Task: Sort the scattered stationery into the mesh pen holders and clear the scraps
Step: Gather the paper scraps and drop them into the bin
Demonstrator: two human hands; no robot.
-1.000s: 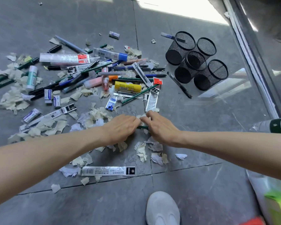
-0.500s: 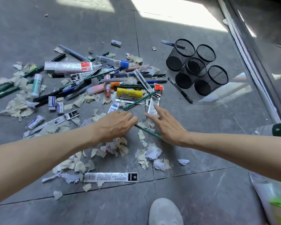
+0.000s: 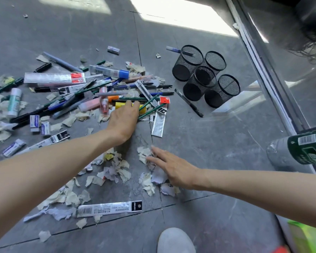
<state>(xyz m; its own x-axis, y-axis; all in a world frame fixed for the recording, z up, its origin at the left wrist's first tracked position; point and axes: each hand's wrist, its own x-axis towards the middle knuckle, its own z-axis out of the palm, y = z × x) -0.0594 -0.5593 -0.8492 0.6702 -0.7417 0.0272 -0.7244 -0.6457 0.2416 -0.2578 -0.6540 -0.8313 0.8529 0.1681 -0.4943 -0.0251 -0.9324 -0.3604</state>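
At the left of the frame most of the stationery (image 3: 66, 99) still lies loose on the floor tiles, with torn paper scraps (image 3: 115, 172) below it. Half a second ago my left hand (image 3: 123, 119) was down by those scraps; it has now gone up into the pile at centre, fingers stretched over a yellow tube (image 3: 118, 105) and the end of a green pencil (image 3: 150, 102). Whether it is pinching the pencil I cannot tell. My right hand (image 3: 173, 168) has dropped back, lying flat and released on the scraps just right of centre. The four mesh pen holders (image 3: 192, 88) stand at upper right, apparently unfilled, so I judge sorting has barely begun.
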